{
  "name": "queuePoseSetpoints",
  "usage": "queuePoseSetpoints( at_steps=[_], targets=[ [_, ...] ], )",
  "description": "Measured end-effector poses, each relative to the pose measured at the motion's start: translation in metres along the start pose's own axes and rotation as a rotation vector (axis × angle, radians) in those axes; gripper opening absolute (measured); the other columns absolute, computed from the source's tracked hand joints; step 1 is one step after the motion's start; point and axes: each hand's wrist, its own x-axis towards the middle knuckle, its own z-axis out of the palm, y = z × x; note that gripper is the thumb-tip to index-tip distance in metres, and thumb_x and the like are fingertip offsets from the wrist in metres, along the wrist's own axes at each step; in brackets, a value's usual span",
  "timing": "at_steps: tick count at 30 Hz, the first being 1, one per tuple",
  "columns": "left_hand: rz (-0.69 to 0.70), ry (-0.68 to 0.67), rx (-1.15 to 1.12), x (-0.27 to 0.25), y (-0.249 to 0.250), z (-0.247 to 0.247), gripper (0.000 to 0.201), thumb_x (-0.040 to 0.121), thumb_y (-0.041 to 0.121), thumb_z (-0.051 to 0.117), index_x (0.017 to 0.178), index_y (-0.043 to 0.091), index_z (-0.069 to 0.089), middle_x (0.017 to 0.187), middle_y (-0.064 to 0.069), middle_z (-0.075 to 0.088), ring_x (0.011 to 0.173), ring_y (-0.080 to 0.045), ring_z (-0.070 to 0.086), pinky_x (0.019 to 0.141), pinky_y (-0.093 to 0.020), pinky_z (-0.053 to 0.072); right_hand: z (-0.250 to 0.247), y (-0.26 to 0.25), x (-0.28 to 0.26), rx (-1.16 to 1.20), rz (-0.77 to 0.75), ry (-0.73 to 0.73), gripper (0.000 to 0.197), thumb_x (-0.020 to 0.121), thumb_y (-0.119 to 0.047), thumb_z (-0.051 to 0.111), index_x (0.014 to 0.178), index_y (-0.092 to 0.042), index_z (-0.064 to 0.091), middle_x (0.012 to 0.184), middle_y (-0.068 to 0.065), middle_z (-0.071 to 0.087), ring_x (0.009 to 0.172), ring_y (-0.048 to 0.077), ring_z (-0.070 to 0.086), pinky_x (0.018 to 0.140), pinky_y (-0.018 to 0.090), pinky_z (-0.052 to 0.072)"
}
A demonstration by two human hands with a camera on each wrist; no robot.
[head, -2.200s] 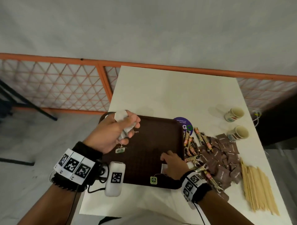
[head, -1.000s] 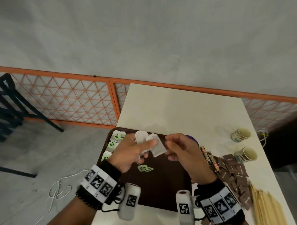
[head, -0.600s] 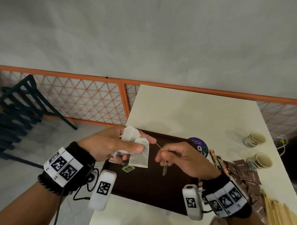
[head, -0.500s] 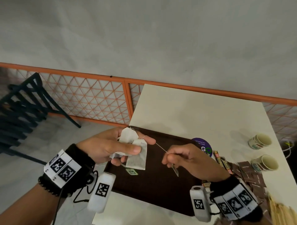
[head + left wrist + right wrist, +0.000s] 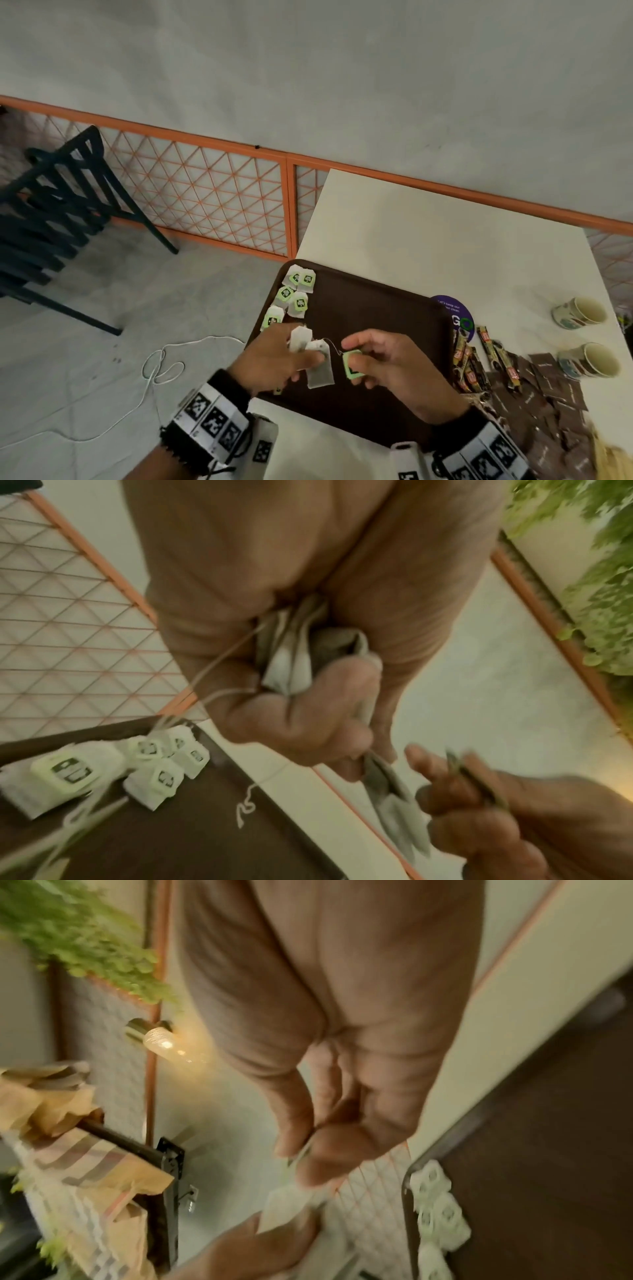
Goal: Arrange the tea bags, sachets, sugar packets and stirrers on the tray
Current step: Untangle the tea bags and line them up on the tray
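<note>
Over the dark brown tray (image 5: 387, 318) my left hand (image 5: 274, 359) grips a small bunch of white tea bags (image 5: 318, 368), the same tea bags (image 5: 291, 658) bunched in the palm in the left wrist view. My right hand (image 5: 380, 359) pinches a green paper tag (image 5: 352, 365) joined by a thin string to one of those bags. Several tea bags with green tags (image 5: 294, 294) lie in a cluster at the tray's far left corner. Brown sachets (image 5: 548, 394), striped sugar packets (image 5: 476, 359) and wooden stirrers (image 5: 613, 459) lie on the white table right of the tray.
Two paper cups (image 5: 579, 313) lie on their sides at the table's right edge. A purple round sticker (image 5: 457, 315) shows past the tray. An orange mesh fence (image 5: 205, 202) and dark chairs (image 5: 51, 212) stand to the left; a white cord (image 5: 161, 370) lies on the floor.
My right hand ran along the string away from the bag and now pinches the green tag close beside the left hand. Both hands have come down nearer the tray.
</note>
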Motion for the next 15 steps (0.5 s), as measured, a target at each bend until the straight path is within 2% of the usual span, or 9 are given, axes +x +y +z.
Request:
queuePoseSetpoints(
  at_steps=[2, 5, 7, 9, 12, 15],
  targets=[
    [0.012, -0.009, -0.090, 0.003, -0.007, 0.002, 0.017, 0.089, 0.024, 0.070, 0.089, 0.009, 0.063, 0.062, 0.004, 0.058, 0.053, -0.010, 0.053, 0.045, -0.023, 0.039, 0.019, 0.001, 0.012, 0.087, 0.030, 0.077, 0.008, 0.088, -0.013, 0.071, 0.096, -0.013, 0.073, 0.078, 0.005, 0.070, 0.061, 0.014, 0.059, 0.057, 0.025, 0.045],
    [0.009, -0.075, -0.327, 0.005, -0.012, -0.004, 0.017, 0.093, 0.028, 0.065, 0.092, 0.011, 0.067, 0.064, 0.005, 0.058, 0.055, -0.011, 0.051, 0.044, -0.021, 0.035, 0.034, 0.001, 0.025, 0.152, 0.059, 0.119, 0.005, 0.087, -0.014, 0.072, 0.089, -0.010, 0.075, 0.068, 0.004, 0.066, 0.059, 0.013, 0.054, 0.057, 0.024, 0.044],
    [-0.016, -0.087, -0.409, 0.007, -0.018, -0.010, 0.030, 0.093, 0.033, 0.064, 0.100, 0.004, 0.068, 0.068, 0.001, 0.061, 0.055, -0.011, 0.051, 0.043, -0.020, 0.034, 0.039, 0.000, 0.029, 0.153, 0.087, 0.118, 0.005, 0.088, -0.012, 0.071, 0.091, -0.011, 0.075, 0.070, 0.005, 0.068, 0.061, 0.012, 0.058, 0.059, 0.023, 0.047],
    [-0.026, -0.119, -0.418, 0.010, -0.026, -0.016, 0.035, 0.092, 0.035, 0.065, 0.100, 0.001, 0.065, 0.071, -0.002, 0.061, 0.054, -0.011, 0.050, 0.043, -0.022, 0.034, 0.044, 0.000, 0.034, 0.127, 0.105, 0.120, 0.011, 0.085, -0.012, 0.074, 0.095, -0.013, 0.074, 0.075, 0.007, 0.072, 0.061, 0.013, 0.062, 0.058, 0.022, 0.049],
    [-0.018, -0.176, -0.401, 0.013, -0.036, -0.024, 0.025, 0.091, 0.030, 0.068, 0.094, 0.006, 0.063, 0.066, 0.001, 0.059, 0.051, -0.009, 0.050, 0.044, -0.023, 0.034, 0.051, 0.007, 0.043, 0.079, 0.135, 0.090, 0.022, 0.081, -0.014, 0.079, 0.101, -0.015, 0.071, 0.078, 0.008, 0.073, 0.059, 0.014, 0.063, 0.054, 0.021, 0.048],
    [-0.047, -0.185, -0.384, 0.019, -0.048, -0.034, 0.021, 0.092, 0.027, 0.067, 0.092, 0.007, 0.062, 0.060, 0.005, 0.058, 0.049, -0.008, 0.049, 0.043, -0.023, 0.035, 0.059, 0.019, 0.056, 0.090, 0.229, -0.014, 0.015, 0.086, -0.016, 0.073, 0.100, -0.012, 0.073, 0.081, 0.004, 0.073, 0.063, 0.010, 0.061, 0.057, 0.019, 0.048]
  ],
)
